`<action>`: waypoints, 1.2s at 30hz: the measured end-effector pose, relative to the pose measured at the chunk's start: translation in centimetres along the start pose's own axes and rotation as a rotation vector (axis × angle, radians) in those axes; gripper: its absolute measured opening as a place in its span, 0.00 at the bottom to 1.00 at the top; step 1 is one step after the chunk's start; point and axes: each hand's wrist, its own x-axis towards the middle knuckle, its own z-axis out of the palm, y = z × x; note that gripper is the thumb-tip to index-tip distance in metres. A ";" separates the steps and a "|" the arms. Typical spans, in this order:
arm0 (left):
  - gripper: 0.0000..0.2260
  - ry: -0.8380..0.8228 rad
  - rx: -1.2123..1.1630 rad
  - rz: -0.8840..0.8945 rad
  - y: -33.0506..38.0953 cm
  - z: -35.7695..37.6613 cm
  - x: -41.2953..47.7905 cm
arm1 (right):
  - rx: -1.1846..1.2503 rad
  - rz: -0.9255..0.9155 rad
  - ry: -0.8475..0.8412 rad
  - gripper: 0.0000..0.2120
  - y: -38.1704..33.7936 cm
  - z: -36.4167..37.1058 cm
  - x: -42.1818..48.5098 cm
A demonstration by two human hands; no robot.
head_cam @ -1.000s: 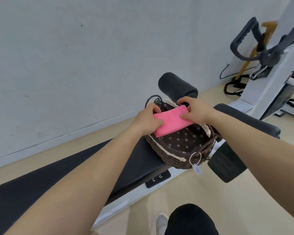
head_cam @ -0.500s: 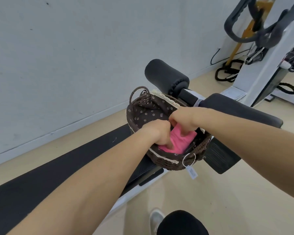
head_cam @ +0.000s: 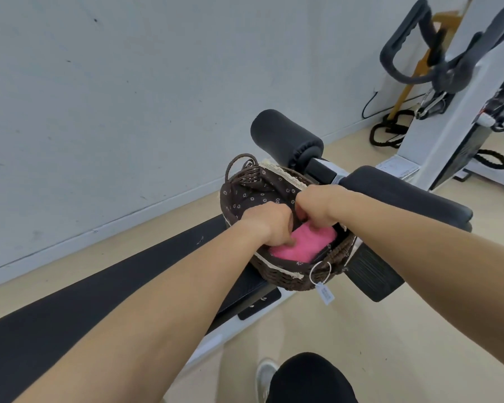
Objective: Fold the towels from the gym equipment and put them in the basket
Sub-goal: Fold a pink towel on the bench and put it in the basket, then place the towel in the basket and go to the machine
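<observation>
The pink towel (head_cam: 303,245) lies folded low inside the basket (head_cam: 277,276), on the side nearest the person. Both hands are in the basket too. The left hand (head_cam: 269,226) has its fingers bent down onto the towel; I cannot tell if they pinch or just press. The right hand (head_cam: 317,205) is over the towel's far end with its fingers hidden, so I cannot tell its hold. Under the basket is the black table (head_cam: 128,286). If fingers catch the cloth when lifting out, the fold could come undone. A hard push could tip the basket.
</observation>
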 end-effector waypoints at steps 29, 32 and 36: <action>0.13 0.270 -0.162 -0.583 -33.2 1.3 -17.4 | 0.466 -0.167 0.226 0.20 -27.7 -10.3 13.2; 0.16 0.175 -0.144 -0.636 -37.7 1.3 -17.3 | 0.413 -0.169 0.154 0.19 -29.8 -12.0 17.5; 0.17 0.022 -0.177 -0.707 -38.5 -3.5 -22.0 | 0.427 -0.197 0.011 0.21 -30.5 -18.2 16.3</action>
